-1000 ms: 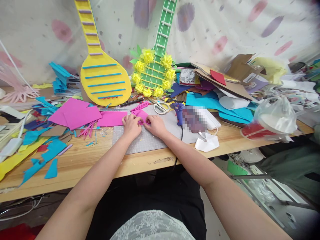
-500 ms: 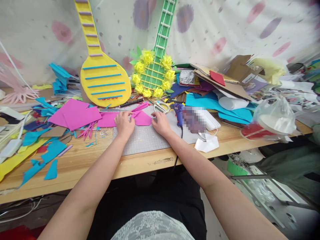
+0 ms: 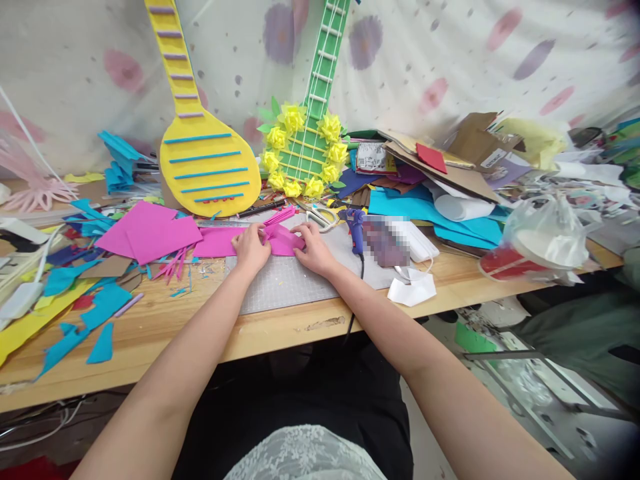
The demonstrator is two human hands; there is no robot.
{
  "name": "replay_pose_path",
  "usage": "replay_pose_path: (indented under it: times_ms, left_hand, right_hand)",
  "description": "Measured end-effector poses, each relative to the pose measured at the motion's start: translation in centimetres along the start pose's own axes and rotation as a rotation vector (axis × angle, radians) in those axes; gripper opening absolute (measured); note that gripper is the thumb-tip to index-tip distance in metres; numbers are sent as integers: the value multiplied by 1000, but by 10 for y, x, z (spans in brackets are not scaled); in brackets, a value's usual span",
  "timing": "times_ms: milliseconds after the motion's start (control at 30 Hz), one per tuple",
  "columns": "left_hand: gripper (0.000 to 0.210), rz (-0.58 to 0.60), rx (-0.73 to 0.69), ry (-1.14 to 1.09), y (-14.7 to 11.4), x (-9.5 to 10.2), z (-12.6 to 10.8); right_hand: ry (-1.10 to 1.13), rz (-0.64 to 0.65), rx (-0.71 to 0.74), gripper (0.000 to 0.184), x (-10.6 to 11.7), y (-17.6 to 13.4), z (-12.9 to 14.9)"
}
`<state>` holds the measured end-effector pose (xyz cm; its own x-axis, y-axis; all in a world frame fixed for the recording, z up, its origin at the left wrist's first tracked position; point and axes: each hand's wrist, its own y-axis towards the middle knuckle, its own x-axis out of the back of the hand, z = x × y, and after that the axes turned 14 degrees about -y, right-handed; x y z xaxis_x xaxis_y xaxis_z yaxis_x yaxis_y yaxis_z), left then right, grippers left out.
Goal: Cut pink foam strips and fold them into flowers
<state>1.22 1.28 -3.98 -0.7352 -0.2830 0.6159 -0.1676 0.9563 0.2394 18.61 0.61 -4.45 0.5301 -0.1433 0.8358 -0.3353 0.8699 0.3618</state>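
My left hand bends its fingers over a piece of magenta paper on a grey cutting mat. At the paper's right edge, my right hand grips it between thumb and fingers. The sheet buckles slightly between the two hands. A longer magenta strip runs out to the left of my left hand. Thin magenta strips lie just behind the hands. Scissors with pale handles and a blue glue gun rest to the right of my right hand.
A yellow paper guitar and a green one with yellow flowers lean at the back. Magenta sheets and blue scraps lie left. Cardboard is piled right, near a bagged red-and-white tub. The glue gun's cord crosses the table edge.
The magenta paper between my hands now buckles upward a little, where it lay flatter before. My right hand has closed more on its right edge. The view has shifted slightly.
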Motion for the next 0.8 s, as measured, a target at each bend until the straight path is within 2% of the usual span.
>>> replay_pose_path:
  times_ms: [167, 367, 433, 533, 633, 700, 800]
  left_hand:
    - [32, 33, -70, -74, -1, 0, -3]
    - [28, -18, -63, -260, 8, -3, -3]
    - [32, -7, 19, -422, 12, -7, -7]
    - [33, 26, 284, -764, 14, -15, -22]
    - [30, 169, 460, -1061, 12, -22, -39]
    - [42, 186, 467, -1062, 11, -25, -44]
    - [63, 71, 331, -819, 15, -29, -36]
  right_hand:
    - [17, -53, 9, 35, 0, 1, -4]
    - [89, -170, -32, 29, 3, 3, -11]
    - [115, -240, -59, 26, 6, 3, -10]
    - [167, -330, -136, 21, 11, 3, -10]
    - [193, -326, -167, 23, 13, 1, -10]
    - [179, -274, -106, 30, 14, -1, -10]
    - [86, -162, 32, 41, 14, -4, -8]
